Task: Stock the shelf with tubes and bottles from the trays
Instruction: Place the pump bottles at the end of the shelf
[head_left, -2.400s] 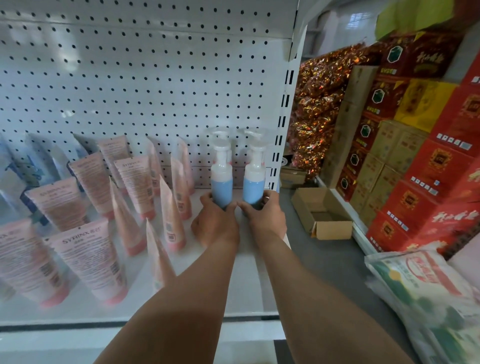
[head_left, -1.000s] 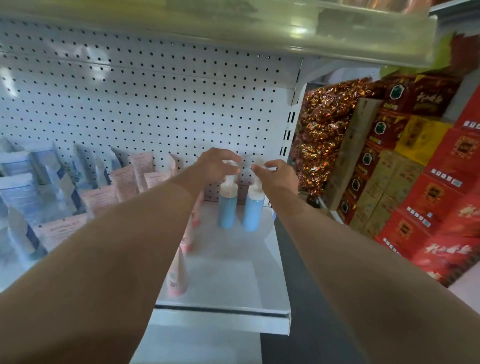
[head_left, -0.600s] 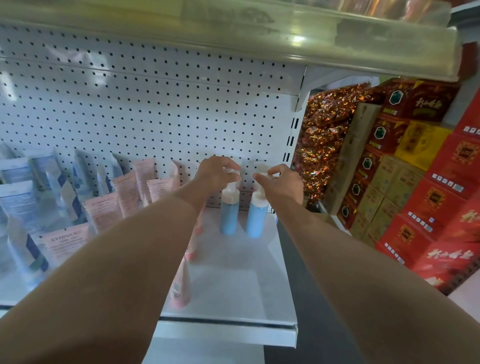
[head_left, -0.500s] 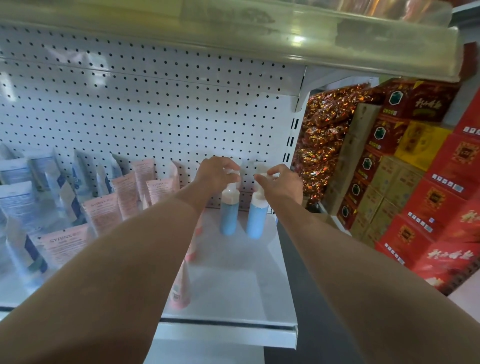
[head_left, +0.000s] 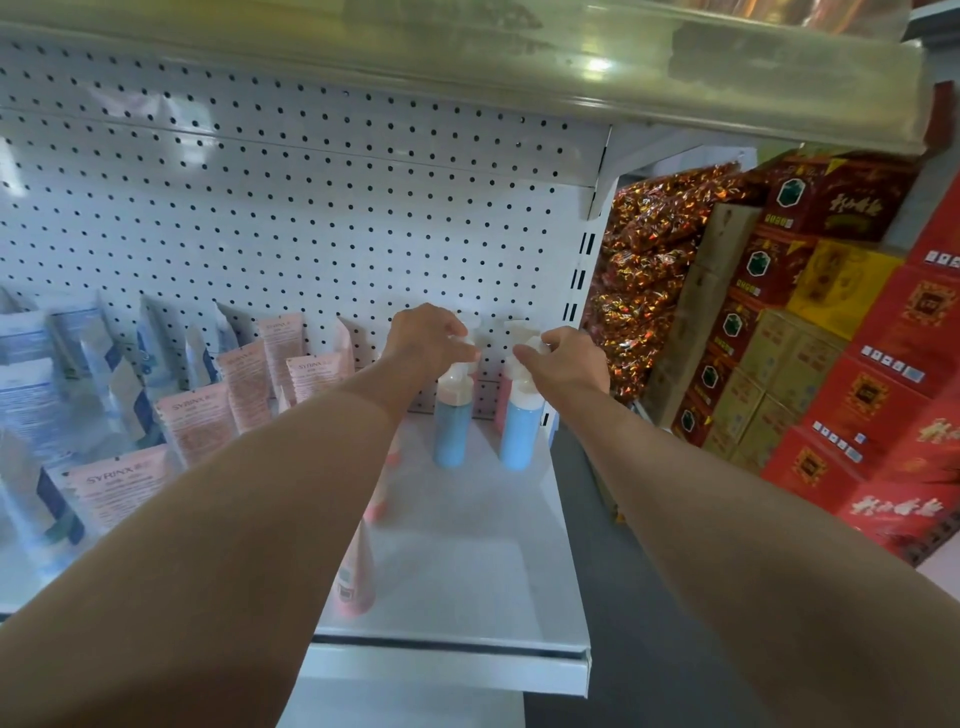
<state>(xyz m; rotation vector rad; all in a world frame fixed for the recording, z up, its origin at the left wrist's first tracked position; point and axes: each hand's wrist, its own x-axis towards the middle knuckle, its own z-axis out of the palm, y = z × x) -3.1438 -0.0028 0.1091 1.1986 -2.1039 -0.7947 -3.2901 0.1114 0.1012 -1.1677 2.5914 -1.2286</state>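
Pinching the clear pump caps, the left hand (head_left: 431, 338) and right hand (head_left: 563, 358) each curl thumb and fingers round the top of a bottle. The left bottle (head_left: 451, 423) and right bottle (head_left: 521, 428) stand upright, just beside each other, near the back right corner of the shelf (head_left: 467, 561). Seconds ago both hands cupped the bases; they have since climbed to the caps, so the placing looks done and only squaring the heads remains. Each bottle is blue below, white above. Pink tubes (head_left: 195, 426) lean in rows to the left.
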